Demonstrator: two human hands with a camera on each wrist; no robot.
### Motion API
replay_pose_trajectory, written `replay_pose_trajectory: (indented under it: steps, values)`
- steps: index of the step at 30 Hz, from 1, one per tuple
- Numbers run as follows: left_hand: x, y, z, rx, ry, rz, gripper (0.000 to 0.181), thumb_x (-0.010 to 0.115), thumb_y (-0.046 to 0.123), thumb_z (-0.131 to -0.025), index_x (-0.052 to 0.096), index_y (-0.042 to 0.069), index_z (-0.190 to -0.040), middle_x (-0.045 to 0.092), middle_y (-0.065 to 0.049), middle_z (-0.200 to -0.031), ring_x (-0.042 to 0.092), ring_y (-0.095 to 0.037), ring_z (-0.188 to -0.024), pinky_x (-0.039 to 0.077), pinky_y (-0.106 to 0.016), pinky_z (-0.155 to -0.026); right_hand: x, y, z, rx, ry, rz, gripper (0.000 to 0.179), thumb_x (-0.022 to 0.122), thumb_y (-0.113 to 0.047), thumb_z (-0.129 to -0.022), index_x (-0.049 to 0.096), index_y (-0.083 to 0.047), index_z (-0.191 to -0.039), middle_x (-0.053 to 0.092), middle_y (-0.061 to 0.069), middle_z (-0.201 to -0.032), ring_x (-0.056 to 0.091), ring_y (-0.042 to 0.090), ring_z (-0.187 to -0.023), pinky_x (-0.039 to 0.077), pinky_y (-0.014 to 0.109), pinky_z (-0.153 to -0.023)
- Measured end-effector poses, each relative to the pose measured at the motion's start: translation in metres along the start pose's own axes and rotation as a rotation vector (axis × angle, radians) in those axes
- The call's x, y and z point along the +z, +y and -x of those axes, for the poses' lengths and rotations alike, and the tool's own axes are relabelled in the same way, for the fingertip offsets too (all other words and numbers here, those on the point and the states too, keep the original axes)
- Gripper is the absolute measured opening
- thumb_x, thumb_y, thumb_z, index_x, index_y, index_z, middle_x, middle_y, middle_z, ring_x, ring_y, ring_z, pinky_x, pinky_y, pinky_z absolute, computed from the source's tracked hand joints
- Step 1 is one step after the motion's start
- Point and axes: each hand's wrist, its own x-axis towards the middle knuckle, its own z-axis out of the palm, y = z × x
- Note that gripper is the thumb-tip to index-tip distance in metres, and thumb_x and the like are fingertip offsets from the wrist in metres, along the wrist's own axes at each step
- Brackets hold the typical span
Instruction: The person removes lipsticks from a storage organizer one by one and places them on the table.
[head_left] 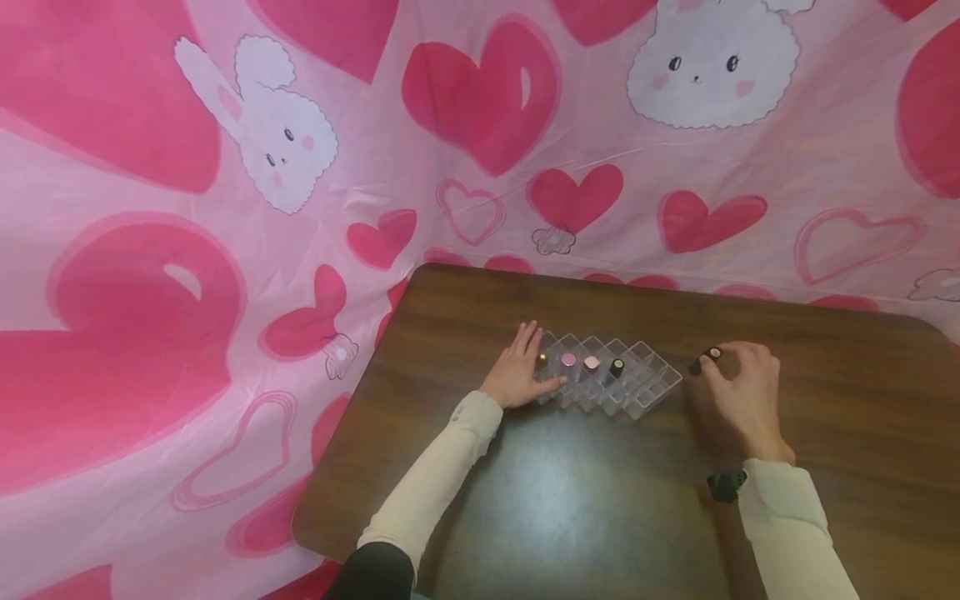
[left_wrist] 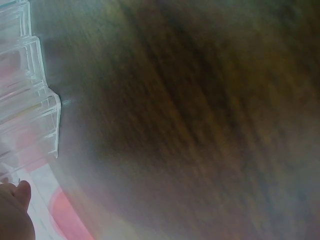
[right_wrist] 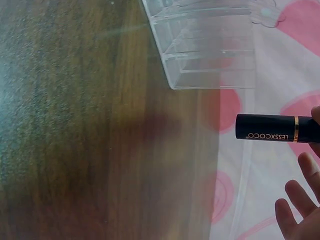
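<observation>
A clear plastic lipstick organizer [head_left: 654, 385] with diamond-shaped slots sits on the table. Several tubes stand in a row in it: one gold-topped [head_left: 542, 359], one pink-topped [head_left: 568, 359], one pale pink [head_left: 592, 363], one black [head_left: 617, 367]. My left hand [head_left: 516, 372] rests at the organizer's left end, fingers straight and thumb along the near side. Right of the organizer, apart from it, my right hand [head_left: 752, 387] pinches a black lipstick tube [right_wrist: 265, 128] by one end between thumb and finger. Gold lettering and a gold band show on it in the right wrist view; the other fingers are spread.
The brown wooden table [head_left: 555, 500] has rounded corners. Behind it and at its left hangs a pink cloth [head_left: 450, 142] with hearts and rabbits. A dark strap with a device [head_left: 726, 485] is on the right wrist.
</observation>
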Motion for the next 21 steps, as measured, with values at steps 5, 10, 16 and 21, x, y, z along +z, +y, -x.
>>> replay_pose_trajectory:
  steps: [5, 10, 16, 21]
  values:
    - [0.0, 0.0, -0.001, -0.001, -0.007, -0.004, 0.101, 0.034, 0.079, -0.072, 0.003, 0.017, -0.145, -0.006, 0.004, -0.152, -0.008, -0.013, -0.139, 0.025, -0.045, -0.107, 0.003, 0.007, 0.001, 0.021, -0.019, 0.02, 0.028, 0.062, -0.013, -0.08, 0.058, 0.009, -0.096, 0.051, 0.026, -0.103, 0.037, 0.043, -0.102, 0.024, 0.049, -0.084]
    - [0.0, 0.0, -0.001, 0.005, -0.004, -0.01, 0.101, 0.036, 0.078, -0.072, 0.005, 0.015, -0.145, -0.004, 0.002, -0.152, -0.006, -0.015, -0.139, 0.026, -0.045, -0.106, 0.006, 0.013, 0.001, 0.03, -0.036, 0.042, 0.03, 0.061, -0.015, -0.08, 0.058, 0.01, -0.097, 0.051, 0.027, -0.104, 0.037, 0.044, -0.102, 0.025, 0.05, -0.084]
    - [0.0, 0.0, -0.001, 0.007, 0.004, -0.015, 0.101, 0.035, 0.079, -0.072, 0.006, 0.015, -0.145, -0.004, 0.002, -0.152, -0.005, -0.015, -0.139, 0.027, -0.045, -0.106, 0.009, 0.016, 0.001, 0.044, -0.06, 0.048, 0.03, 0.06, -0.015, -0.081, 0.058, 0.009, -0.098, 0.05, 0.028, -0.106, 0.036, 0.045, -0.103, 0.025, 0.051, -0.084]
    - [0.0, 0.001, 0.0, 0.006, 0.008, -0.011, 0.101, 0.036, 0.078, -0.072, 0.007, 0.015, -0.145, -0.003, 0.002, -0.152, -0.005, -0.015, -0.139, 0.027, -0.045, -0.106, 0.009, 0.017, 0.002, 0.063, -0.096, 0.05, 0.031, 0.058, -0.017, -0.083, 0.057, 0.009, -0.1, 0.048, 0.029, -0.109, 0.034, 0.046, -0.106, 0.024, 0.054, -0.085]
